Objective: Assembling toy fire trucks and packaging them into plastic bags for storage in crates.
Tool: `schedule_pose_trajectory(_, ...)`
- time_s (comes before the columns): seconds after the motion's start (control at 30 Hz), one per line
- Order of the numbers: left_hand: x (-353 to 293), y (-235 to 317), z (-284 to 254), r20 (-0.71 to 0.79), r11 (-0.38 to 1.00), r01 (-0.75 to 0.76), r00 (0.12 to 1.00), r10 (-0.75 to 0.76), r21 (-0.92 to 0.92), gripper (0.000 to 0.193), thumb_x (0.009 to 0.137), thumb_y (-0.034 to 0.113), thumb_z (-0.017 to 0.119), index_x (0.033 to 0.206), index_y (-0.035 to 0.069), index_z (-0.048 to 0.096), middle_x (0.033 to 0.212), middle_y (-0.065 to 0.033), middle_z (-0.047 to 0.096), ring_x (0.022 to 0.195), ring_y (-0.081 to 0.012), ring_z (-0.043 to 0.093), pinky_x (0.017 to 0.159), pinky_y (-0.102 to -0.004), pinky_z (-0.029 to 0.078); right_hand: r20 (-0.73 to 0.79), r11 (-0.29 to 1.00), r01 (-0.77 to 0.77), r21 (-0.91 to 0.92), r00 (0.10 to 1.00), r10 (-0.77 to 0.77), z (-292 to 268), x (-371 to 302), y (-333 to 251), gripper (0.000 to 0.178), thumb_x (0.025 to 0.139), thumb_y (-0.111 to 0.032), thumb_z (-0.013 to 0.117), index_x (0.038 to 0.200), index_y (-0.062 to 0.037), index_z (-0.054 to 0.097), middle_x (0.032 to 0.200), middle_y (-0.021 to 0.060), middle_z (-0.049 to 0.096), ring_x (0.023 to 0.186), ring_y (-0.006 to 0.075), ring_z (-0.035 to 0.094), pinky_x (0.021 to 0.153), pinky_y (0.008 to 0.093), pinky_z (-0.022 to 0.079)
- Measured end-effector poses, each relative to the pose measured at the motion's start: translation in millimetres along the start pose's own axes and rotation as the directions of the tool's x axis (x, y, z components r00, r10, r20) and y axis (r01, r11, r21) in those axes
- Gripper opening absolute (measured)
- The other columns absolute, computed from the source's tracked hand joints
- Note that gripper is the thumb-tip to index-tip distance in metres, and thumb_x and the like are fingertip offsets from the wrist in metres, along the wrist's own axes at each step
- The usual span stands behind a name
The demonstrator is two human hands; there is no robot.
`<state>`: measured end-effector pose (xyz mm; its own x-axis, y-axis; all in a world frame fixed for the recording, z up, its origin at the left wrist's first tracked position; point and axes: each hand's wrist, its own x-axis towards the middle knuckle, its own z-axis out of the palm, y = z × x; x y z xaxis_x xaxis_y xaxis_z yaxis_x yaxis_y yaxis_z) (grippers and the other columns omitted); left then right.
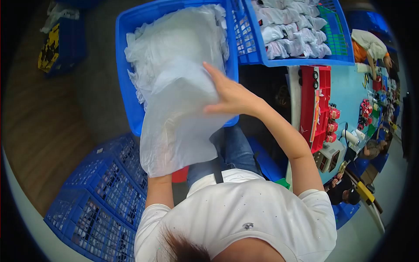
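A translucent white plastic bag [183, 126] hangs spread out in front of me, over the near end of a blue crate [124, 94]. My left forearm [159, 187] runs up under the bag; the sheet covers that hand, and its fingers cannot be made out. At the bag's right side is my right hand [233, 95], open, thumb and fingers wide apart, slightly blurred. I cannot tell whether it touches the plastic. A thick pile of similar white bags [174, 41] fills the crate.
Another blue crate [305, 62] at the upper right holds rows of white-wrapped packages [292, 28]. Right of me, a light-blue worktable [347, 87] bears a red tray [321, 109] and red toy vehicles. Stacked blue crates [94, 183] stand lower left. Other people work along the table.
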<state>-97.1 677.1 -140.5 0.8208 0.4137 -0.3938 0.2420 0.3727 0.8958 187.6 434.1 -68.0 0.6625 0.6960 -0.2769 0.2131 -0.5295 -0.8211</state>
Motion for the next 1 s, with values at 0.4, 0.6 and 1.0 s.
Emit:
schedule_pose_trajectory(0.4, 38.1, 153.0, 276.3, 0.385, 0.804, -0.577, 0.781, 0.492, 0.143, 0.062, 0.089, 0.049, 0.039, 0.128, 0.002, 0.034, 0.134, -0.0191, 0.036, 0.122, -0.0309, 0.037, 0.1, -0.0415, 0.029, -0.499, 0.75, -0.032, 0.661, 0.727, 0.471, -85.3, -148.0, 33.5, 0.085, 0.068, -0.025, 0.068, 0.137, -0.0056, 0.021, 0.129, 0.0117, 0.038, 0.118, 0.0203, 0.038, 0.098, 0.0318, 0.03)
schedule_pose_trajectory(0.6, 46.2, 22.9, 351.2, 0.868, 0.83, 0.51, 0.493, -0.065, -0.227, 0.062, 0.091, 0.045, 0.031, 0.136, 0.003, 0.023, 0.138, -0.0141, 0.031, 0.124, -0.0267, 0.035, 0.103, -0.0381, 0.028, -0.583, 0.677, 0.203, 0.707, 0.709, 0.397, -106.0, -222.6, -4.0, 0.083, 0.067, -0.027, 0.069, 0.135, -0.007, 0.026, 0.126, 0.0107, 0.041, 0.117, 0.0206, 0.038, 0.099, 0.0331, 0.029)
schedule_pose_trajectory(1.0, -46.8, -7.6, 456.9, 0.789, 0.925, 0.277, 0.614, 0.039, -0.261, 0.048, 0.091, 0.028, 0.043, 0.131, 0.002, 0.034, 0.124, -0.0128, 0.046, 0.112, -0.0244, 0.046, 0.096, -0.0352, 0.038, -0.826, 0.965, -0.245, -0.099, 0.561, 0.058, -124.8, -328.8, 30.3, 0.091, 0.065, -0.027, 0.072, 0.137, -0.0017, 0.022, 0.135, 0.0179, 0.028, 0.122, 0.0283, 0.032, 0.102, 0.0347, 0.025)
